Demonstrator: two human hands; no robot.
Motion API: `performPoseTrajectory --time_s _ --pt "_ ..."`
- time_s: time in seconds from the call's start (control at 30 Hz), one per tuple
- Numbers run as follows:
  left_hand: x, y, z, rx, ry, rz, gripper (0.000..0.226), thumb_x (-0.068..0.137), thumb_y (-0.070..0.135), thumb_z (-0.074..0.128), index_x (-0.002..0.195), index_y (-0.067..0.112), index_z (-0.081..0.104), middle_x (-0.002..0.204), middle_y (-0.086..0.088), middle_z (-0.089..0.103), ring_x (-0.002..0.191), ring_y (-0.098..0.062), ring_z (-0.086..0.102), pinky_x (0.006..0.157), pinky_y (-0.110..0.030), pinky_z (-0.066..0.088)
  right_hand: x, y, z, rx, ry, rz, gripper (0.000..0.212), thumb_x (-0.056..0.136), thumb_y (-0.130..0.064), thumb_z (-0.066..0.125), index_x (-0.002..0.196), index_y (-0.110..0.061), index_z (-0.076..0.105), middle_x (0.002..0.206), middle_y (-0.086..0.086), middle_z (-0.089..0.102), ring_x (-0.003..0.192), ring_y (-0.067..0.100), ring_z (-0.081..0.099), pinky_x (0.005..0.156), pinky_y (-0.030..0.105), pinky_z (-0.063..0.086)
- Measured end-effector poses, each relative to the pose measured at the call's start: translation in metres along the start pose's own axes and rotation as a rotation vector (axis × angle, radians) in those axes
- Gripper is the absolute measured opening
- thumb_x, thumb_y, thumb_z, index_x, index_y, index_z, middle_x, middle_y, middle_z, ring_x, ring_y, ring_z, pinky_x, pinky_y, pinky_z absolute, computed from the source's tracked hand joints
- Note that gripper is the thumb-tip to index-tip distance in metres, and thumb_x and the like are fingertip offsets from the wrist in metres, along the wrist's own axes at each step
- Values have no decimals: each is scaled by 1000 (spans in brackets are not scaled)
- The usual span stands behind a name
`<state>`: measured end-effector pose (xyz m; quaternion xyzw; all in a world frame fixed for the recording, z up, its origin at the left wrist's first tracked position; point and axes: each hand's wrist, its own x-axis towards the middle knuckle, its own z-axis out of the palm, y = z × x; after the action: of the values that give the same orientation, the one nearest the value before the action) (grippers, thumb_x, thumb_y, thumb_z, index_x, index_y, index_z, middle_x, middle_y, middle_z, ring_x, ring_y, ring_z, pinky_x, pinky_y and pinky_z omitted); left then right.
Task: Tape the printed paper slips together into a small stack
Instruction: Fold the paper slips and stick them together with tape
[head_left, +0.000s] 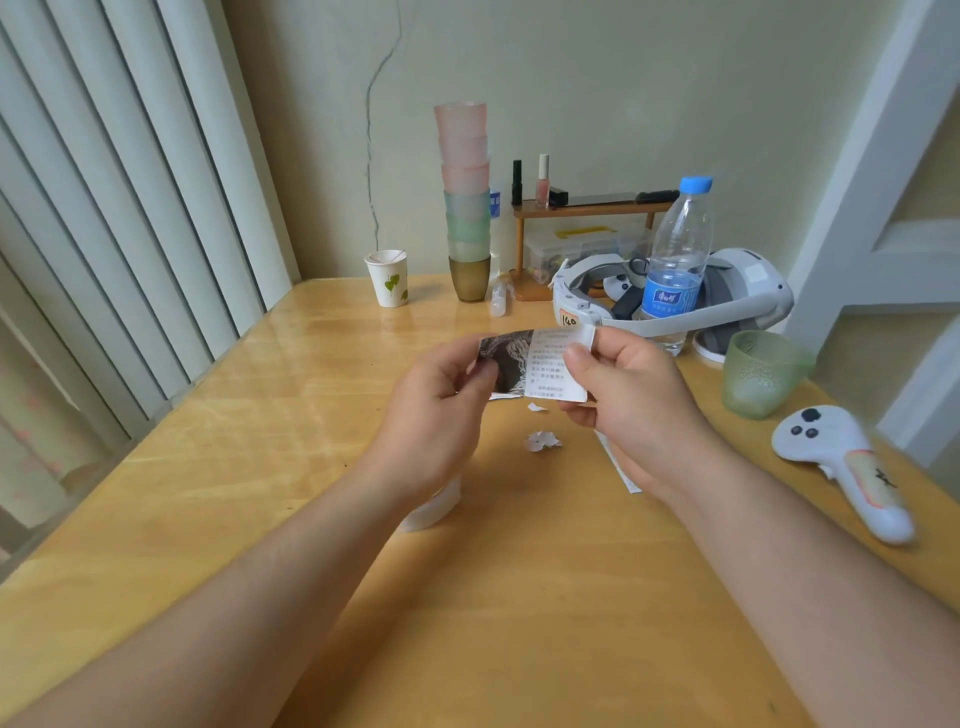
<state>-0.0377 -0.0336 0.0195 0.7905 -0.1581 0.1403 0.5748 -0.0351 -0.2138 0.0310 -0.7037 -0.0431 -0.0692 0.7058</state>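
Both hands hold a small printed paper slip above the middle of the wooden table; it has a dark picture on its left half and printed text on its right. My left hand pinches its left edge. My right hand pinches the right edge, thumb on the front, with a pale piece of tape at the slip's top right corner by the fingertips. Another slip edge shows just below the held one. A long paper strip lies partly hidden under my right hand. A white roll, possibly tape, sits under my left wrist.
Small paper scraps lie on the table below the slip. Behind stand a paper cup, a tall stack of cups, a water bottle, a white headset and a small shelf. A green cup and a white controller lie right.
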Motion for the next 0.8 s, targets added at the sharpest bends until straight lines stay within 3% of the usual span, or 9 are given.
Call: performPoseTrajectory --time_s 0.07,0.17,0.33,0.4,0.5,0.57,0.63,0.7,0.8 --pt "10 -1 -6 43 -11 -30 38 108 10 50 104 42 69 71 25 64 68 3 54 68 -17 44 7 -5 1 -81 -6 0 25 109 -17 49 104 -29 70 98 -1 74 66 11 65 57 19 51" --pt "28 -7 -19 115 -61 -62 36 106 15 56 99 45 74 73 10 67 70 -10 58 70 -35 52 20 -9 4 -138 -7 -10 31 110 -15 47 110 -38 67 96 -9 69 68 13 65 60 20 53" --pt "53 -18 -36 191 7 -137 9 98 25 73 101 31 78 75 7 78 64 -11 63 69 -42 58 49 1 16 -237 59 -9 23 102 -8 60 112 -27 69 85 -3 73 57 3 67 63 25 58" --pt "61 -26 -38 164 70 -216 6 93 27 79 92 22 78 71 4 77 62 -11 63 65 -39 55 63 12 20 -236 136 21 10 95 -12 72 100 -19 67 80 1 74 55 4 67 66 30 61" --pt "73 -41 -39 167 102 -316 17 93 29 78 83 15 80 70 0 76 63 -11 62 58 -25 52 83 29 28 -169 185 124 12 89 -15 80 90 -10 69 77 6 73 55 7 65 60 27 58" --pt "81 -51 -39 198 85 -365 17 94 31 76 83 18 81 78 -2 79 69 -13 67 60 -27 53 95 39 34 -187 213 154 11 87 -17 81 86 -14 70 82 5 75 58 9 68 60 29 58" --pt "89 -58 -37 270 58 -404 17 93 35 74 83 23 81 84 -2 80 73 -17 69 66 -31 55 104 45 38 -317 219 131 10 86 -21 80 81 -20 71 83 1 75 70 14 71 62 33 59" --pt "95 -62 -36 383 49 -424 16 92 37 71 84 26 79 84 -2 78 74 -20 69 64 -31 55 109 46 39 -502 186 98 10 87 -24 77 79 -23 72 85 -5 72 79 14 68 60 27 53" --pt "96 -66 -34 547 11 -425 15 91 33 66 86 25 78 78 0 76 76 -20 71 64 -35 59 114 48 39 -712 145 70 10 88 -30 75 79 -25 72 85 -11 70 80 11 65 64 27 56"
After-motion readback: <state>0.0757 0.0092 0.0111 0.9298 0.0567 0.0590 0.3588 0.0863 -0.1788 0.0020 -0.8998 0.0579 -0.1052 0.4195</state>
